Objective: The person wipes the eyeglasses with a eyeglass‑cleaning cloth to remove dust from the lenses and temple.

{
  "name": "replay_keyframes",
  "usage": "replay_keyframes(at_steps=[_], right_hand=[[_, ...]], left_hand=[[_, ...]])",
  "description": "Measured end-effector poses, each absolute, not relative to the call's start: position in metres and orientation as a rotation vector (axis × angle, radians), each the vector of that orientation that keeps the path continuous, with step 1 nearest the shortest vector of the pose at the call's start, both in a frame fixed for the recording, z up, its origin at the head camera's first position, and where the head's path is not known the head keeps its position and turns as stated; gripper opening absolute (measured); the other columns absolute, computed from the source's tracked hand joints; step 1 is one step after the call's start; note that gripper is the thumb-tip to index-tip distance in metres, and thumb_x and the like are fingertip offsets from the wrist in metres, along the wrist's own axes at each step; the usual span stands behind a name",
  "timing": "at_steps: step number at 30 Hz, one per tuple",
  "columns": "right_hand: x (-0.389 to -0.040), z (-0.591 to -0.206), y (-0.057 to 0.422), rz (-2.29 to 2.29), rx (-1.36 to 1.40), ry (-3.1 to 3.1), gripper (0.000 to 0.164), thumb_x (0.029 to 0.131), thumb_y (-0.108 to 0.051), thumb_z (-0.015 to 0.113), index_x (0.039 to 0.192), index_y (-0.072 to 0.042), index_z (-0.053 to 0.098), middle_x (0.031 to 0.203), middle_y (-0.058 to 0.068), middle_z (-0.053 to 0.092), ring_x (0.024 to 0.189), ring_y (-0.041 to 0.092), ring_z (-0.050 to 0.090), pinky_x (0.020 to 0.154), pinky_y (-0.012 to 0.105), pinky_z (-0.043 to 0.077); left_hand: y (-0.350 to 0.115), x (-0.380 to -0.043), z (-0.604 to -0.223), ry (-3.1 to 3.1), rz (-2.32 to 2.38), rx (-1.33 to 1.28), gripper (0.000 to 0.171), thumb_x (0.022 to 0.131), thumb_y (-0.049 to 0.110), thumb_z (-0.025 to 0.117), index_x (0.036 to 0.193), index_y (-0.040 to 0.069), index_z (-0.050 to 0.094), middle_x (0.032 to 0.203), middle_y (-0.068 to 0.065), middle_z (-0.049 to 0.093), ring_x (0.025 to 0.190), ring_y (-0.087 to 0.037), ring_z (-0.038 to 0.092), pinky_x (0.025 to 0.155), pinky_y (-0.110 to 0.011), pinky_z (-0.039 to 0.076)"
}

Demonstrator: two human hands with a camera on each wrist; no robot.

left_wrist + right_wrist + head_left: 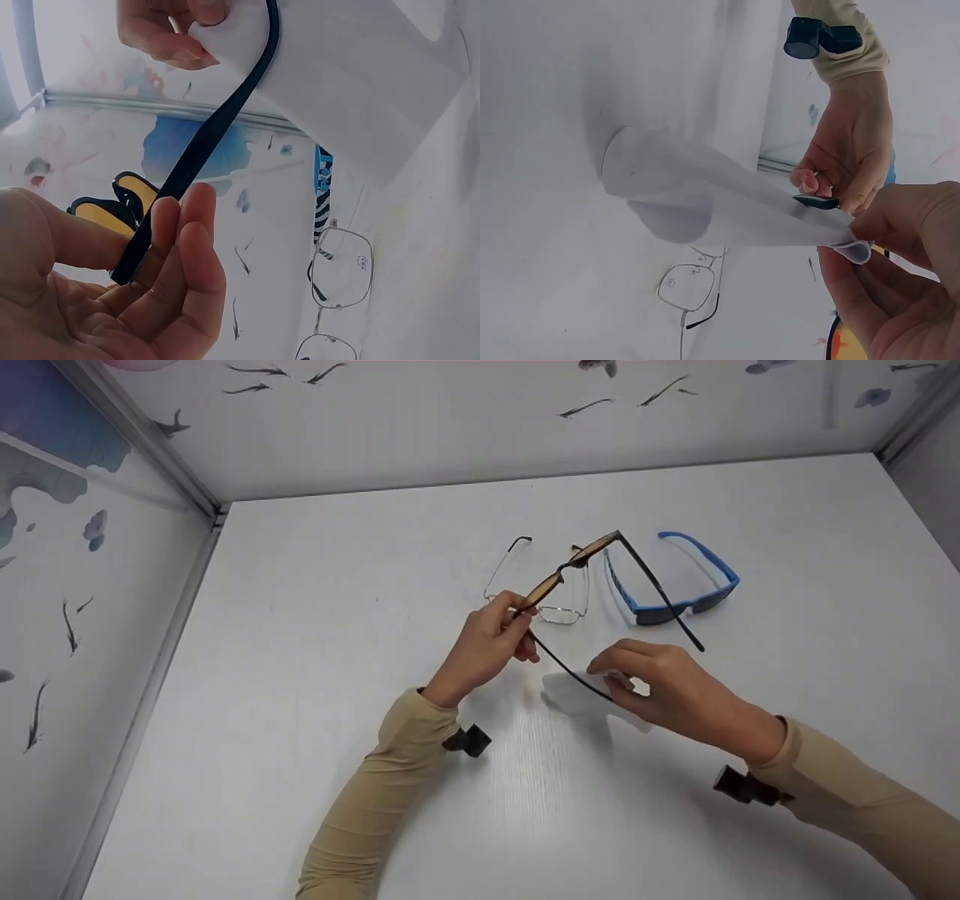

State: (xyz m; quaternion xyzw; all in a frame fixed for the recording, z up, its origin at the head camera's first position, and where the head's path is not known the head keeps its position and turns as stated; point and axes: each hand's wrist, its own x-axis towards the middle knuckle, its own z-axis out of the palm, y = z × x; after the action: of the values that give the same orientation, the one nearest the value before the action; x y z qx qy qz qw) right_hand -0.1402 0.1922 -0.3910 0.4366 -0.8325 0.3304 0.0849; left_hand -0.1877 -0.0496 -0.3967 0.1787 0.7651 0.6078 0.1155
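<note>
My left hand (487,643) holds black-framed glasses with yellow lenses (543,589), raised above the table. In the left wrist view, its thumb and fingers pinch the black temple (199,154) close to the hinge. The glasses' temples are unfolded and point toward my right side. My right hand (675,686) pinches a corner of a thin white cloth (660,169) between thumb and fingers. The cloth (360,82) hangs down from the fingertips, its lower end near the table. One temple's tip overlaps the cloth in the head view.
Beyond my left hand, thin metal-rimmed eyeglasses (559,622) lie on the white table (300,675) with temples spread. Blue sunglasses (726,570) with dark lenses lie to their right. Printed panels (450,427) stand along the back and left edges. Each sleeve carries a small black camera (475,741).
</note>
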Motion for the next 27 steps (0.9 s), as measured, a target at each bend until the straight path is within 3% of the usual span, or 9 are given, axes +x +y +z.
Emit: replay_keyframes(at_steps=[6, 13, 27], right_hand=[[-0.147, -0.394, 0.179, 1.132, 1.241, -2.441, 0.029, 0.078, 0.017, 0.065, 0.099, -0.003, 0.066, 0.094, 0.004, 0.067, 0.076, 0.010, 0.061, 0.066, 0.019, 0.050], [-0.153, -0.394, 0.163, 1.274, 1.054, -2.441, 0.027, 0.081, 0.014, 0.066, 0.103, -0.002, 0.064, 0.101, 0.005, 0.067, 0.088, 0.018, 0.068, 0.070, 0.028, 0.056], [-0.156, -0.394, 0.153, 1.347, 0.999, -2.383, 0.024, 0.086, 0.011, 0.064, 0.106, -0.002, 0.062, 0.104, 0.006, 0.066, 0.094, 0.018, 0.068, 0.072, 0.026, 0.055]], left_hand=[[-0.045, -0.184, -0.398, 2.202, 1.787, 0.522, 0.015, 0.102, 0.005, 0.047, 0.111, -0.002, 0.055, 0.070, -0.011, 0.064, 0.063, -0.020, 0.067, 0.065, -0.031, 0.055], [-0.039, -0.180, -0.401, 2.152, 1.795, 0.523, 0.012, 0.101, 0.004, 0.047, 0.109, -0.002, 0.054, 0.068, -0.011, 0.065, 0.061, -0.020, 0.066, 0.066, -0.040, 0.056], [-0.036, -0.178, -0.402, 2.141, 1.816, 0.604, 0.021, 0.103, 0.005, 0.044, 0.115, -0.007, 0.056, 0.074, -0.015, 0.067, 0.064, -0.022, 0.068, 0.064, -0.035, 0.056]])
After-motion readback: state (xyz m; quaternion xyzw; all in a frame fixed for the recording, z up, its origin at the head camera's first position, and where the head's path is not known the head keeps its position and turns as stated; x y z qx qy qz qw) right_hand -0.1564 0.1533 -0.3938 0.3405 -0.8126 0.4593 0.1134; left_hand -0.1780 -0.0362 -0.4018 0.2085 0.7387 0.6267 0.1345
